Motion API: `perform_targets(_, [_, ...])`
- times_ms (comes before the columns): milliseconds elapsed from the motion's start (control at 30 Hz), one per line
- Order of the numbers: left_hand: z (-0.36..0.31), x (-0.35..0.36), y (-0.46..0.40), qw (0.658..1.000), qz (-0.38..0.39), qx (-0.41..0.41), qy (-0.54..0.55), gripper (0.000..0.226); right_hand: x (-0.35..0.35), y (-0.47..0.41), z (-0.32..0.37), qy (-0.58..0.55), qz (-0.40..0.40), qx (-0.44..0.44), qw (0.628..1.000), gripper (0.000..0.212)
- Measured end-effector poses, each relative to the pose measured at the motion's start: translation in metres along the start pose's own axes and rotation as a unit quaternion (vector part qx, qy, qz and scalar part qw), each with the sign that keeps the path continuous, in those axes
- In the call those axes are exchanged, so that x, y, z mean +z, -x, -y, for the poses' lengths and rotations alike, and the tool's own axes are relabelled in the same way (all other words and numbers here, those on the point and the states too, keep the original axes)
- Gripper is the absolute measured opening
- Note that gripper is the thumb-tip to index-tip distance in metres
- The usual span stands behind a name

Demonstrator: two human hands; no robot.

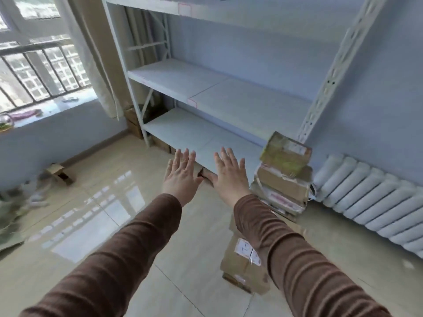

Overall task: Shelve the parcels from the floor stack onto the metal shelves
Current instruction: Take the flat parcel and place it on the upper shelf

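Hands: left hand [180, 177] and right hand [229, 175] are both stretched forward at the centre of the view, palms down, fingers straight and spread, gripping nothing.
Spacing: the two hands lie side by side, just apart, with a bit of brown cardboard [203, 176] showing in the gap between them.
Sleeves: brown ribbed sleeves [128, 248] cover both arms down to the wrists.
Metal shelves: white metal shelves [206, 133] stand against the pale blue wall at 12 o'clock; the three boards in view carry no parcels, and the fingertips of both hands overlap the front edge of the lowest board.
Floor stack: parcel stack [283, 179] sits on the floor at 3 o'clock from the hands, just beside the right upright of the shelves; its top box is greenish and tilted, with brown boxes under it.
Nearer parcels: a second pile of brown boxes [242, 264] with a white label lies on the floor at 5 o'clock, partly hidden by the right forearm.
Radiator: white radiator [375, 197] runs along the wall at 3 to 4 o'clock, just past the stack.
Window: barred window [34, 72] and a cream curtain [96, 60] are at 10 o'clock.
Floor: glossy beige tiles [96, 213]; a small open carton [58, 173] lies at 9 o'clock.
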State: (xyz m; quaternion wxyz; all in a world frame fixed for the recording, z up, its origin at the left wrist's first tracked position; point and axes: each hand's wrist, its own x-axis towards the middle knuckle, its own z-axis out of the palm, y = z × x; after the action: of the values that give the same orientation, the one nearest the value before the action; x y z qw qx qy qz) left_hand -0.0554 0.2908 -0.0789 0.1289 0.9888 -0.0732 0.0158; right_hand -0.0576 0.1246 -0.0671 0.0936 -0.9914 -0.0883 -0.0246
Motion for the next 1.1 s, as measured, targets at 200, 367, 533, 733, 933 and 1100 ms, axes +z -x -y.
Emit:
perform_targets(200, [-0.078, 0.033, -0.069, 0.995, 0.035, 0.092, 0.002, 0.079, -0.007, -0.010, -0.095, -0.019, -0.004, 0.109, 0.994, 0.069])
perform_targets(367, [-0.119, 0.058, -0.125, 0.987, 0.067, 0.145, 0.025, 0.079, -0.006, -0.024, -0.148, -0.034, -0.022, 0.181, 0.983, 0.068])
perform_targets(533, [-0.151, 0.087, -0.167, 0.978, 0.107, 0.163, 0.074, 0.080, 0.009, -0.030, -0.202, -0.084, -0.048, 0.234, 0.967, 0.067])
perform_targets(733, [-0.184, 0.124, -0.217, 0.971, 0.147, 0.155, 0.105, 0.085, 0.026, -0.047, -0.272, -0.127, -0.050, 0.295, 0.946, 0.067])
perform_targets(933, [-0.214, 0.159, -0.263, 0.962, 0.191, 0.077, 0.181, 0.083, 0.051, -0.074, -0.335, -0.250, -0.050, 0.378, 0.890, 0.077])
perform_targets(1100, [-0.235, 0.183, -0.288, 0.947, 0.209, 0.005, 0.243, 0.080, 0.069, -0.090, -0.368, -0.334, -0.041, 0.434, 0.836, 0.082])
